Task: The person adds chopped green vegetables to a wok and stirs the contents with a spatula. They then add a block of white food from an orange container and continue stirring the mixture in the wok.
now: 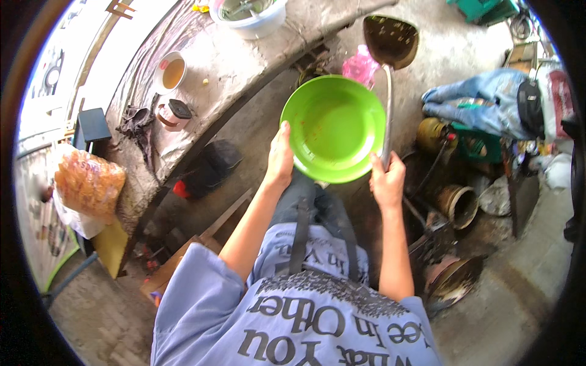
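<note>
A green plastic plate [336, 128], with a few reddish specks on its inner face, is held out in front of my legs. My left hand [280, 158] grips its left rim, thumb on top. With my right hand [388, 180] I hold the lower right rim together with the metal handle of a ladle [390, 41]. The ladle's dark, wide bowl points away from me, beyond the plate, and bears small pale bits. A pink translucent plastic thing [361, 66] shows behind the plate's far edge.
A long worktop on the left holds a cup of brown liquid [173, 73], a black-lidded container [176, 114], a dark cloth [139, 130] and a tub [252, 20]. On the right are a gas cylinder [430, 132], jeans [480, 100], a pot [460, 208] and a wok [458, 283].
</note>
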Available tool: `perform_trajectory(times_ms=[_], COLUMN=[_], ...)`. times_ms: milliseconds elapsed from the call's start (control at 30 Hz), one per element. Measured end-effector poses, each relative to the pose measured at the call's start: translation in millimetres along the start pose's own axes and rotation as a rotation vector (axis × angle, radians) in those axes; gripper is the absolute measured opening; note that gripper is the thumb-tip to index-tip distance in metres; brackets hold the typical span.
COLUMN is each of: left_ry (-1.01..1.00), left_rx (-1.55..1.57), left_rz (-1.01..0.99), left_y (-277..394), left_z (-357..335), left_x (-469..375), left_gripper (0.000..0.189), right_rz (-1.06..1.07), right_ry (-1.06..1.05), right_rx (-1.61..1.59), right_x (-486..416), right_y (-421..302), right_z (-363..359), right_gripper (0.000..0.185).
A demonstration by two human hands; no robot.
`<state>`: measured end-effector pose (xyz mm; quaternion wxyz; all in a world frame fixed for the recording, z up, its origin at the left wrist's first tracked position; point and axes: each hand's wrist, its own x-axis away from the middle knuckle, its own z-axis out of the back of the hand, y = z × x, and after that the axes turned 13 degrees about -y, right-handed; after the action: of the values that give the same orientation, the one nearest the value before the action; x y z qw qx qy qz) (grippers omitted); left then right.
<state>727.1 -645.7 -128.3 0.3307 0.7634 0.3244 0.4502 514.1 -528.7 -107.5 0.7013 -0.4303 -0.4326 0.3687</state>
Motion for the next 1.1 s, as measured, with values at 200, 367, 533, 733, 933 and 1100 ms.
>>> perform_trajectory(times_ms=[200, 367, 533, 733, 933, 1100], left_ry=[0.143, 0.179, 0.290, 0.367, 0.419, 0.430], left_rx=[0.153, 0.174, 0.225, 0.208, 0.104, 0.126], left_rz=[-0.025, -0.112, -0.187, -0.153, -0.155, -0.145], left_y=[12.1, 33.5, 59.6, 75.1, 74.3, 65.1], left_z=[20.0, 47.3, 69.5, 96.1, 96.9, 81.6], left_x=[-0.9, -9.5, -14.4, -23.3, -23.1, -18.4], left_gripper=[0.055, 0.053, 0.055, 0.058, 0.059, 0.059], right_rz=[-0.161, -0.133, -0.147, -0.158, -0.165, -0.210], right_ry=[-0.127, -0.212, -0.255, -0.282, -0.296, -0.300], right_rx=[-0.058, -0.123, -0.214, -0.194, -0.165, -0.135], right_x=[-22.5, -51.9, -77.0, -89.8, -94.0, -96.2], right_y=[-30.4, -64.0, -81.1, -86.9, -87.3, -78.2], right_z=[-13.8, -44.6, -77.0, -98.6, -98.3, -89.2], right_gripper=[0.031, 0.031, 0.033, 0.035, 0.034, 0.033])
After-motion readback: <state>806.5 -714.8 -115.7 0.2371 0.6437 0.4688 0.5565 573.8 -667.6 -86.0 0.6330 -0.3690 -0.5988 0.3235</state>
